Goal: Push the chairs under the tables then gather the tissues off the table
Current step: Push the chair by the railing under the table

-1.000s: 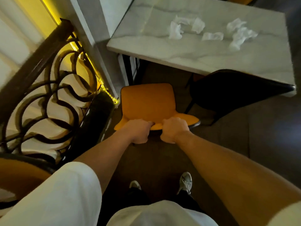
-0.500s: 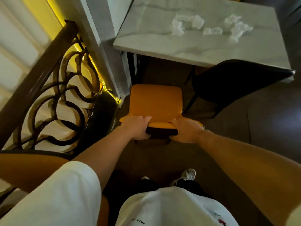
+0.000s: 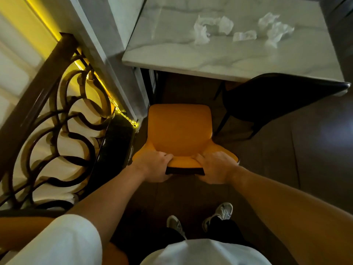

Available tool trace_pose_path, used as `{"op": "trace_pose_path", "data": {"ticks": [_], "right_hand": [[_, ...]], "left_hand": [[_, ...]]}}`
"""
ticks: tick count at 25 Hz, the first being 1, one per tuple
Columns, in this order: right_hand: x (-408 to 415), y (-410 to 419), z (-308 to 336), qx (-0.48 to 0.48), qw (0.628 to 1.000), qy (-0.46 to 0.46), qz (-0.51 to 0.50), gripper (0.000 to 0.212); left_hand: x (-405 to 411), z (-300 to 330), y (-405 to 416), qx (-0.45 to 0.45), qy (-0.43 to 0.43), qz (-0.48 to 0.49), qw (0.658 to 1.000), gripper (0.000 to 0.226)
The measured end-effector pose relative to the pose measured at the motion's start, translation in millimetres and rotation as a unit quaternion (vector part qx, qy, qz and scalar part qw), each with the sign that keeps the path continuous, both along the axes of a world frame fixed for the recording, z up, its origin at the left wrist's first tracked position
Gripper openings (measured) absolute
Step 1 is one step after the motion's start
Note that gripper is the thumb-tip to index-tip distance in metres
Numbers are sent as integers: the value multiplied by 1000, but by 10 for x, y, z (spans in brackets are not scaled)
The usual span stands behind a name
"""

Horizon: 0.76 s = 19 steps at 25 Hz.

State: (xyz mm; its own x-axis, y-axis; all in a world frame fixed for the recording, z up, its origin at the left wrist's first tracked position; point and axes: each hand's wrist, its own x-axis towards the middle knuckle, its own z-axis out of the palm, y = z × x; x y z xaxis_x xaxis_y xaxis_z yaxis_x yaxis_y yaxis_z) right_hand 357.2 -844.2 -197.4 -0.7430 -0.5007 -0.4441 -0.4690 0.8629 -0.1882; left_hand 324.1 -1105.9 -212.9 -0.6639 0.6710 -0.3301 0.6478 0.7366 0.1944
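An orange chair (image 3: 180, 129) stands on the floor in front of a white marble table (image 3: 191, 54), its seat outside the table's near edge. My left hand (image 3: 154, 166) grips the top of the chair's backrest on the left, and my right hand (image 3: 214, 167) grips it on the right. Several crumpled white tissues (image 3: 202, 32) lie on the far part of the tabletop. A second chair (image 3: 271, 100), dark-backed, sits to the right with its top against the table's near right corner.
A dark metal scrollwork railing (image 3: 57, 111) with a lit yellow strip runs along the left. A grey wall pillar (image 3: 114, 60) stands between railing and table. My feet (image 3: 217, 215) are on the dark floor behind the chair. Another orange surface (image 3: 23, 230) shows at lower left.
My hands shifted from fists on the backrest top to a wider grip around its edge. The chair has moved a little toward the table and the view has drawn nearer.
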Motion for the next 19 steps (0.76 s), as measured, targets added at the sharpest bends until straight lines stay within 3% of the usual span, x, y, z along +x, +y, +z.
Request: {"op": "trace_pose_path", "data": {"ticks": [7,19], "right_hand": [[-441,-12,-65,-20,999,34,-21,54],[-1000,32,-180,-49,995,82,-36,59]], "left_hand": [[-475,52,15,26,-21,7,999,46],[-1121,-3,23,39,-21,-4,999,47]]}}
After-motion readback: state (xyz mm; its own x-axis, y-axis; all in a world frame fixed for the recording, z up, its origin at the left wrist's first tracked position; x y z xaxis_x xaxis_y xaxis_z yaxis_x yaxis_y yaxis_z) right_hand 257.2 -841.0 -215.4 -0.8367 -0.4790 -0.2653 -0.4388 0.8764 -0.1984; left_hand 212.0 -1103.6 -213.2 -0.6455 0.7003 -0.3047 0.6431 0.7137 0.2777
